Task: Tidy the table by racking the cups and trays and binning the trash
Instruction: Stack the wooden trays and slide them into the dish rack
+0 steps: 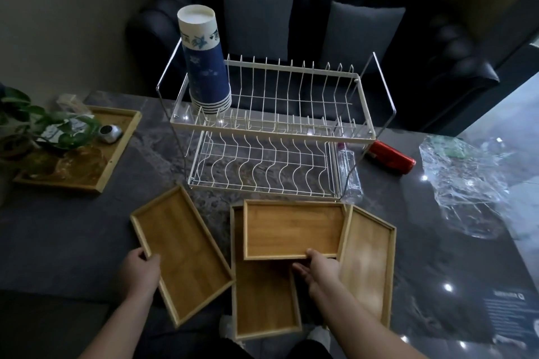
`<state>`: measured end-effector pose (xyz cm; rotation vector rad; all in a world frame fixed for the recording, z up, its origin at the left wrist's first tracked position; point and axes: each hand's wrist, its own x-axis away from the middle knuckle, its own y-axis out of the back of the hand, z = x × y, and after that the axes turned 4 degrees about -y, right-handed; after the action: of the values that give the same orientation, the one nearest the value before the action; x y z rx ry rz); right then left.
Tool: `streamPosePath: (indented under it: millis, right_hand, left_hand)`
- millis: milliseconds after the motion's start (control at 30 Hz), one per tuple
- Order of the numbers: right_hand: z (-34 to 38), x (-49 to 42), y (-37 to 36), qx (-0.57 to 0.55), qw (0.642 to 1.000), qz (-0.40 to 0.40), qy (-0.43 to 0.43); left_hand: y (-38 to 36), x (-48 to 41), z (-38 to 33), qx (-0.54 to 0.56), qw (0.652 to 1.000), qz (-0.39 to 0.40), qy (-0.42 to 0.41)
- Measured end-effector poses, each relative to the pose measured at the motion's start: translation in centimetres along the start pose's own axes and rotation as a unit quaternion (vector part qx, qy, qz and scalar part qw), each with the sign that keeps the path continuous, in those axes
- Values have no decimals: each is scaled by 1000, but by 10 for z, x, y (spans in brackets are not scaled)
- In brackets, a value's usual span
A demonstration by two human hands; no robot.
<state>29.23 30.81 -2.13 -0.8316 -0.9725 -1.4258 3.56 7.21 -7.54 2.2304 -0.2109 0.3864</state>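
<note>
Several bamboo trays lie at the table's near edge. My left hand (139,271) grips the left edge of the angled left tray (180,253). My right hand (319,271) holds the near edge of the top middle tray (293,227), which rests across a lower tray (262,300) and beside a right tray (367,262). A white two-tier wire rack (271,125) stands behind them. An upside-down stack of blue and white paper cups (204,61) sits on the left end of its upper tier. A red can (390,156), a clear bottle (350,175) and crumpled clear plastic (463,181) lie to the right.
A larger bamboo tray (116,151) at the left holds a leafy plant (38,128) and a small silver object (110,132). A dark sofa (455,67) with two cushions stands behind the table. The glossy right part of the tabletop reflects lights.
</note>
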Motion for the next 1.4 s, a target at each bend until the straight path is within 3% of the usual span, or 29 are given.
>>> streamPosePath:
  millis: [367, 800, 967, 1067, 1233, 1400]
  right_hand:
    - [-19, 23, 12, 51, 994, 92, -19]
    - [-28, 10, 16, 164, 978, 120, -49]
    - [-28, 16, 12, 242, 962, 126, 21]
    - [-26, 28, 5, 353, 918, 122, 130]
    - [-25, 60, -37, 531, 790, 162, 260]
    - [-27, 81, -105, 618, 675, 214, 341]
  left_hand:
    - [-8, -1, 12, -88, 996, 4, -7]
    - [-1, 11, 0, -76, 997, -5, -22]
    - [9, 13, -4, -83, 995, -25, -39]
    - [17, 11, -3, -95, 994, -36, -45]
    - [29, 1, 11, -78, 995, -37, -51]
    - [36, -13, 15, -32, 999, -32, -13]
